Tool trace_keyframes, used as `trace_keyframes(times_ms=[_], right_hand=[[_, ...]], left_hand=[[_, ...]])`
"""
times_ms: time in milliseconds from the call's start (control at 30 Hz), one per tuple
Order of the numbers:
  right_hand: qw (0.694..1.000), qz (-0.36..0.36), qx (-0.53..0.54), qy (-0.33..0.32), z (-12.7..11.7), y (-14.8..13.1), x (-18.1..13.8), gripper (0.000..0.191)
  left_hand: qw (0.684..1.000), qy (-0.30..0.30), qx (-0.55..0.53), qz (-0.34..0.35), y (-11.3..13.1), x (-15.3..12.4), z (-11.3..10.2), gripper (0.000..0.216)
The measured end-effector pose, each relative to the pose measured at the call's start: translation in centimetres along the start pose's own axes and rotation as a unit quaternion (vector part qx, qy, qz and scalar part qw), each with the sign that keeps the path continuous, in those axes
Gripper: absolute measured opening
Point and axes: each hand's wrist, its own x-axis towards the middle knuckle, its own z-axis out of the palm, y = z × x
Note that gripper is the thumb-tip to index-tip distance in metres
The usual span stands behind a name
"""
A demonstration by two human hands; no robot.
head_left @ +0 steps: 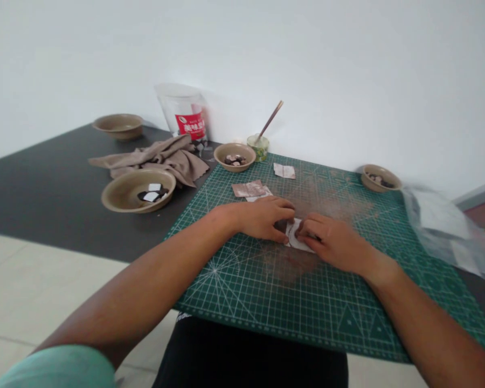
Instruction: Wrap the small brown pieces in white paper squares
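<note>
A small white sheet (300, 243) with a curved mark on it lies on the green cutting mat (242, 291). My left hand (264, 218) holds down the sheet's left edge, its thumb and fingertips bent against it. From the other side my right hand (333, 240) presses its closed fingertips onto the sheet. Something small and dark shows at those fingertips, mostly hidden. Brown powder is spread over the mat around both hands. Just beyond my left hand lie a brown-stained piece of paper (248, 188) and, farther back, a smudged white piece (284, 171).
Bowls with small dark pieces stand at the left (117, 196), back (226, 161) and right (374, 186). Behind are a crumpled cloth (157, 156), a clear tub (181, 108) and a green cup (261, 151) holding a stick. A plastic bag (448, 226) overlaps the mat's right side.
</note>
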Motion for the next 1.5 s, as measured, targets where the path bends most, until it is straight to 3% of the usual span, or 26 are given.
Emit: trace_keyframes(times_ms=[100,233,333,467,533,700,867,1033,1200,1367,1500], right_hand=[[0.998,0.045,-0.037,-0.002,-0.7,0.6,-0.2,0.014],[0.998,-0.005,0.017,-0.056,-0.9,0.0,-0.8,0.011],[0.998,-0.042,0.034,-0.03,0.1,-0.8,-0.1,0.011],[0.999,0.022,-0.033,0.019,0.2,0.1,0.9,0.014],[0.999,0.031,-0.027,0.011,-0.1,0.6,0.6,0.014],[0.996,-0.046,0.068,-0.031,0.1,-0.3,-0.2,0.009],[1.0,0.02,-0.001,0.015,0.2,0.2,0.3,0.011],[0.998,-0.046,0.049,-0.014,0.5,0.1,0.5,0.012],[0.999,0.031,-0.022,0.016,-0.4,0.6,0.6,0.012],[0.998,-0.023,0.049,-0.04,-0.3,-0.1,0.0,0.012],[1.0,0.004,0.01,0.013,0.2,0.0,0.7,0.013]], left_hand=[[1.0,0.001,-0.006,-0.002,0.0,0.0,0.0,0.048],[1.0,-0.003,-0.004,0.004,0.0,0.0,0.1,0.049],[1.0,0.006,-0.002,0.004,-0.1,0.1,0.2,0.048],[1.0,0.005,0.001,-0.002,-0.1,0.0,0.2,0.044],[1.0,0.005,-0.002,-0.003,0.0,0.0,0.1,0.045],[1.0,0.016,0.002,0.003,0.1,0.0,0.2,0.045],[1.0,0.017,0.007,-0.001,0.2,0.0,0.2,0.046],[1.0,0.013,0.006,0.001,0.1,0.1,0.3,0.047],[1.0,0.02,-0.001,-0.002,0.1,0.1,0.4,0.046],[1.0,0.013,0.003,-0.012,0.4,0.1,0.3,0.046],[1.0,0.02,0.0,-0.006,0.3,0.1,0.3,0.046]])
